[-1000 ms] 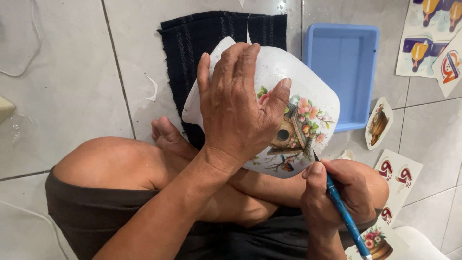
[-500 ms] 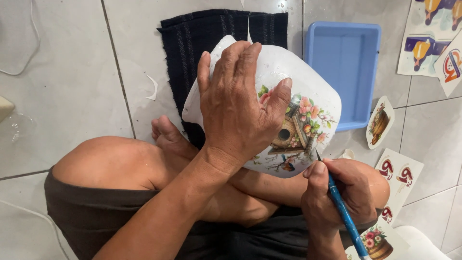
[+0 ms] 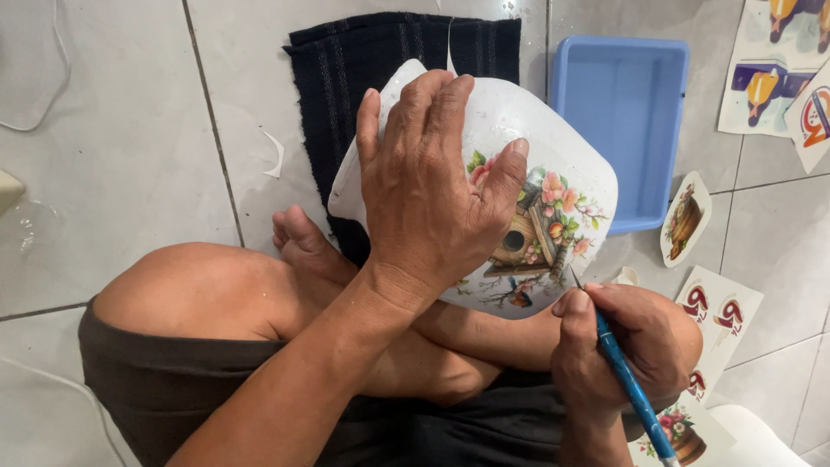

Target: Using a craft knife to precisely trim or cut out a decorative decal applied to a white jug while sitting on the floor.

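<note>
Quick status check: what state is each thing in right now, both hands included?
Left hand: spread flat on the white plate, holding it.
White plate: tilted up on the lap, birdhouse picture facing the camera.
Right hand: closed around a blue tool.
Blue tool: tip at the plate's lower edge.
Blue tray: on the floor, nothing visible inside.
Dark cloth: spread flat on the tiles.

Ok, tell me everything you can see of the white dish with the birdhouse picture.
The white dish is glossy, ceramic-looking, squarish with rounded corners. It is tilted, its smooth pale surface towards the camera, above a dark ribbed cloth on the tiled floor. It bears a coloured picture: a birdhouse, pink flowers, leaves, a small bird. The left hand lies spread over it, gripping. The blue-handled tool in the right hand points at its lower edge.
</note>
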